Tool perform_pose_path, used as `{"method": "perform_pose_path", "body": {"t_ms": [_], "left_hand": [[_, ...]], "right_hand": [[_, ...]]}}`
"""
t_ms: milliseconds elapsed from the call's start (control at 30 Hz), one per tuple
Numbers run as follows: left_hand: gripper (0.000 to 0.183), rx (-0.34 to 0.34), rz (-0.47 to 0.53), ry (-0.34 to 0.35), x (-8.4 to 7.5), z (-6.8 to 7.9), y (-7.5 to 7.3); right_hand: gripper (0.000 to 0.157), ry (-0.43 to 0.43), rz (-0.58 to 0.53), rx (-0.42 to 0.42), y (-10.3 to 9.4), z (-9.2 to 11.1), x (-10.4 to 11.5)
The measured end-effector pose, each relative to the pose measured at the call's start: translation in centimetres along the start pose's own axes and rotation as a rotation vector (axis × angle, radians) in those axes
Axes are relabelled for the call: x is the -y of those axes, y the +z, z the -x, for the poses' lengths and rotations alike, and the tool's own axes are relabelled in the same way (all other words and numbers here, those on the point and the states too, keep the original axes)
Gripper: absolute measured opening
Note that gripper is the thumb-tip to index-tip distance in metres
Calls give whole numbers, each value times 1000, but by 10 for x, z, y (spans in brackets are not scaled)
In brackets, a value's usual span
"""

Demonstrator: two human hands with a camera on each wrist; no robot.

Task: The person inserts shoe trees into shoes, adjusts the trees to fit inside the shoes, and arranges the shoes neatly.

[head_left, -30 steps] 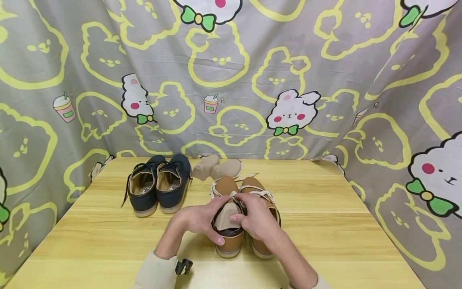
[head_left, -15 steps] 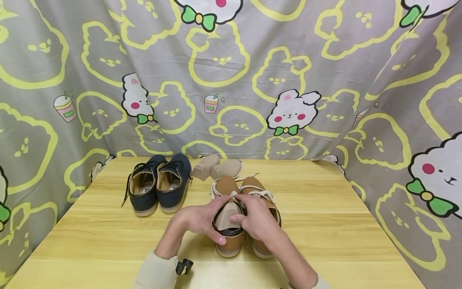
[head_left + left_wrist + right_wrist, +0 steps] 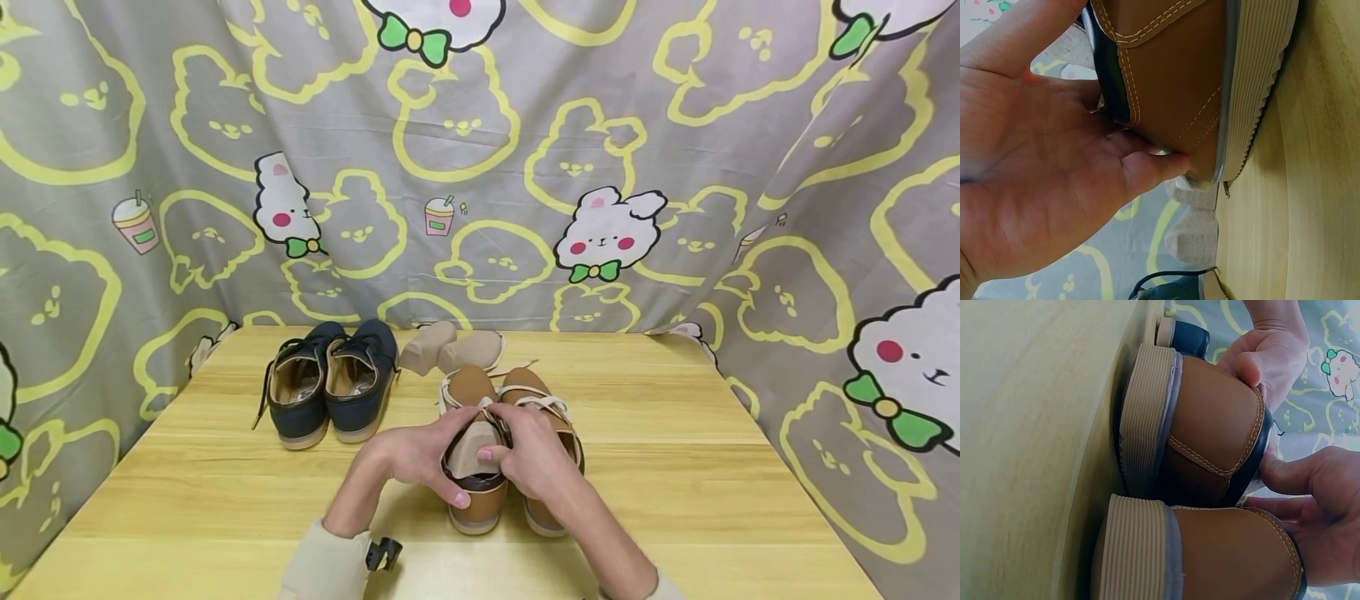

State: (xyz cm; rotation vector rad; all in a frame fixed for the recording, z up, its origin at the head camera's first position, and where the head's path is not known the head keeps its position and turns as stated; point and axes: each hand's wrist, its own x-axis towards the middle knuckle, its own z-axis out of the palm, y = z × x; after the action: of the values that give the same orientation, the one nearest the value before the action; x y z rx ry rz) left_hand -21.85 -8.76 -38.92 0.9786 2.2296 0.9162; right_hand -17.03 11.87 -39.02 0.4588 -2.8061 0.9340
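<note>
In the head view, two tan-brown lace-up shoes stand side by side, heels toward me. My left hand [image 3: 416, 454] grips the left brown shoe [image 3: 480, 504], thumb by the heel and fingers along its outer side; the left wrist view shows a fingertip [image 3: 1169, 165] against the leather. A beige moulded-paper shoe insert [image 3: 468, 450] fills that shoe's opening. My right hand [image 3: 536, 454] holds the same shoe's inner side, its thumb [image 3: 491, 454] over the insert and its forefinger near the laces. The right brown shoe [image 3: 1229, 556] stands close alongside, partly covered by this hand.
Dark navy lace-up shoes [image 3: 352, 408] stand as a pair to the left, one lace trailing onto the wooden table [image 3: 675, 483]. Behind the brown shoes lie two loose beige inserts [image 3: 427, 346]. A patterned grey curtain [image 3: 495, 292] closes off the back and sides.
</note>
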Motion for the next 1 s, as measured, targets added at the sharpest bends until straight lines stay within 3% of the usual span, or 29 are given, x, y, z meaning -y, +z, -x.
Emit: {"method": "perform_pose_path", "body": {"t_ms": [333, 767, 1000], "left_hand": [[117, -5, -8, -10, 0, 0, 0], [115, -24, -4, 1, 0, 1, 0], [108, -32, 3, -41, 0, 2, 0]], "right_hand": [[56, 6, -6, 6, 0, 0, 0], [52, -27, -12, -58, 2, 0, -2], [53, -5, -23, -29, 1, 1, -3]]}}
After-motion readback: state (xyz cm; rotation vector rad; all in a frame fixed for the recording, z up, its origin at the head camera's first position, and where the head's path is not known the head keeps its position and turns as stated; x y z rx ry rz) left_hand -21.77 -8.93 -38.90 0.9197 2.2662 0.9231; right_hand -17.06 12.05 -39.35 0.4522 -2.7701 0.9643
